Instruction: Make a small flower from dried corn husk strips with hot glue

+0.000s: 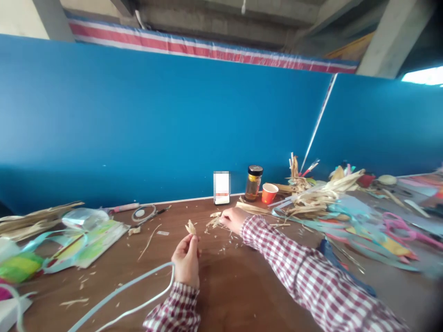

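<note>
My left hand (186,262) is closed in a pinch, holding a small pale piece of dried husk (190,227) upright above the brown table (228,295). Farther out, my right hand (234,220) reaches to a small pile of husk scraps (215,220). Its fingers are bent and drawn together on a scrap at the pile's right side, and the fingertips are partly hidden. Tiny pale shreds lie below that hand. A pale blue cord (121,288) loops beside my left wrist.
A phone (222,196) leans at the blue partition (155,115), with a black-lidded jar (254,186) and an orange cup (268,196) to its right. Husks (328,196), blue strips and pink scissors (399,227) crowd the right. A clear plastic container (85,218) sits left.
</note>
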